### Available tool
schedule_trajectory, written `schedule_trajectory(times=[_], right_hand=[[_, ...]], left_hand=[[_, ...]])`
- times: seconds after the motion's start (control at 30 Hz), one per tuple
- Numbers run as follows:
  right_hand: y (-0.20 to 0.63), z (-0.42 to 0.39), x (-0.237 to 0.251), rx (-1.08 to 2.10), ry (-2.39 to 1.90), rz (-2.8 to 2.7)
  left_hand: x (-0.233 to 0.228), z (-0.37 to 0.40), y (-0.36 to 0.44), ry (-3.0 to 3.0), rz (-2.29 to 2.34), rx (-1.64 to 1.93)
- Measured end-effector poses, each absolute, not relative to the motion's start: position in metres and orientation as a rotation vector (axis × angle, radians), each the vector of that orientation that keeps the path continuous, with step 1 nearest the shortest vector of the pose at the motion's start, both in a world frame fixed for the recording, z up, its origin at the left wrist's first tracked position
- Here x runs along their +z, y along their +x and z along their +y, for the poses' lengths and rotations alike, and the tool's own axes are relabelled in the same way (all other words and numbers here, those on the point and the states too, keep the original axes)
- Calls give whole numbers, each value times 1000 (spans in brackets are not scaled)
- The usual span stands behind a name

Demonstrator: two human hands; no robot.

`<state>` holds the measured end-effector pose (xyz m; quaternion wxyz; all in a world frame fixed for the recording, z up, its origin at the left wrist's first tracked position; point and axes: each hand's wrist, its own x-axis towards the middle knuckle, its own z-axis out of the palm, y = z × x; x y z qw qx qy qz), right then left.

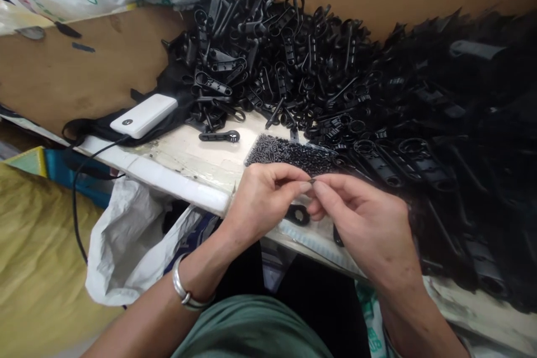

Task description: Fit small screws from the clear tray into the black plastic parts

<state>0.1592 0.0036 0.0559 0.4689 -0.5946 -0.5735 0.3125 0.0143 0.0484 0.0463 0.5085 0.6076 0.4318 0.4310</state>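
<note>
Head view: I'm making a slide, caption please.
Left hand and right hand pinch a tiny dark piece near heaped black parts.

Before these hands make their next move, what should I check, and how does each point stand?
1. Both hands visible: ok; left hand and right hand meet at the fingertips.
2. Tiny dark piece identifiable between them: cannot tell; too small.
3. Small pieces nearby: ok; they lie just beyond the hands.
4. Black part with a hole fully visible: not ok; the hands partly hide it.
5. White device clear of the hands: ok; it lies off to the left.
</note>
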Motion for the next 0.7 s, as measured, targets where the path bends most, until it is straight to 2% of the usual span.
schedule_trajectory(times=[0.5,0.7], right_hand=[[163,11,46,827,-1479,-1455],[171,3,44,813,-1554,-1514]], left_hand=[[36,42,7,1630,1029,980],[38,37,-17,2312,1000,832]])
